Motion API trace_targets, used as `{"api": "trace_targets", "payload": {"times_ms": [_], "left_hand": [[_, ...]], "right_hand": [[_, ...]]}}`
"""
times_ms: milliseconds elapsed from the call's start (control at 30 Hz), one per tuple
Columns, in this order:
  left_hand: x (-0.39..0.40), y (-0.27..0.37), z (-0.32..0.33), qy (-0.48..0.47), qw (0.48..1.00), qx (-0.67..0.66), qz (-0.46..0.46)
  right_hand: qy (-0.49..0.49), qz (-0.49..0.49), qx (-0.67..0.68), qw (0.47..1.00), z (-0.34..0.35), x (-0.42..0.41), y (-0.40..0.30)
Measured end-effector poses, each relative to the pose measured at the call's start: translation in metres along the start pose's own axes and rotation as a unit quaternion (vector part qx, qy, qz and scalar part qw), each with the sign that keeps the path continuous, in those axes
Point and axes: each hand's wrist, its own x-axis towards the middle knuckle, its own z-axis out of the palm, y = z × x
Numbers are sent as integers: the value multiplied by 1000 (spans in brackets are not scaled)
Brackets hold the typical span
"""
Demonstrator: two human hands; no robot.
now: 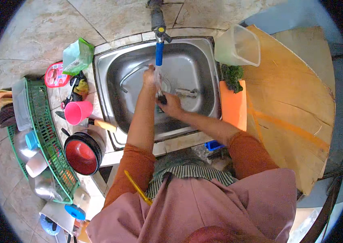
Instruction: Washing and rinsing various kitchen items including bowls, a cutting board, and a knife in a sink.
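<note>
Both of my hands are over the stainless steel sink (197,117), below a tap (159,54) with a blue spout end. My left hand (149,76) is at the stream of water, close under the spout; what it grips is unclear. Lower and to its right, my right hand (171,104) is closed around the dark handle (162,99) of a utensil, whose far part is blurred by the water between my hands. A curved metal piece (130,75) shows at the basin's left, and a shiny metal or glass object (186,92) lies at its right.
Left of the sink are a pink cup (78,112), a knife (103,124), red-lined bowls (81,153), a green bag (78,56) and a green dish rack (42,121). To the right are an orange board (234,104), leafy greens (233,78), a clear plastic container (237,45) and cardboard (289,100).
</note>
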Motion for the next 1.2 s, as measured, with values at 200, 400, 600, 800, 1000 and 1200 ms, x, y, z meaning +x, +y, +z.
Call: {"api": "trace_targets", "payload": {"times_ms": [200,400,600,800,1000,1200], "left_hand": [[-2,-2,5,43,995,-72,-46],[12,7,1,-33,996,26,-74],[31,3,-1,-7,997,72,-40],[24,-2,-6,-34,999,21,-30],[31,0,-2,-25,998,-31,-45],[13,9,3,-12,997,-55,-59]], "right_hand": [[-239,120,273,924,-17,30,3],[-177,-237,-179,938,-39,20,59],[-126,-277,-213,929,-39,32,84],[26,-262,66,963,-54,7,108],[146,221,479,837,-24,15,51],[-7,-245,-140,959,-16,-9,48]]}}
